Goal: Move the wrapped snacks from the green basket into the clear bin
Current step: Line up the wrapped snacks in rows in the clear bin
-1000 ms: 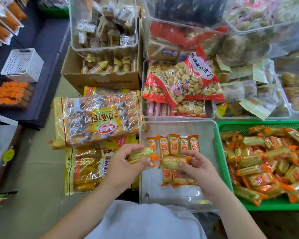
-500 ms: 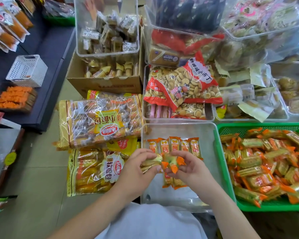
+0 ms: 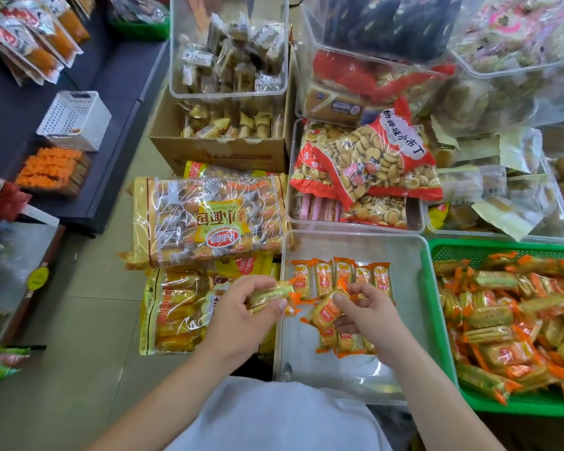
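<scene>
Orange-and-gold wrapped snacks [image 3: 502, 323] lie heaped in the green basket [image 3: 505, 245] at the right. Beside it, at the left edge of the clear bin [image 3: 355, 242], the left hand [image 3: 241, 309] grips a small bundle [image 3: 269, 296]; the right hand [image 3: 370, 314] pinches a single packet [image 3: 327, 313] over the bin, above a neat row [image 3: 341, 276] lying inside.

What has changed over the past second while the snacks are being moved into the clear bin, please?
The right hand has turned its snack so that the orange label now faces up, tilted, above the clear bin. The left hand keeps gripping its snacks beside the bin's left edge. The row of five snacks in the bin and the pile in the green basket are unchanged.
</scene>
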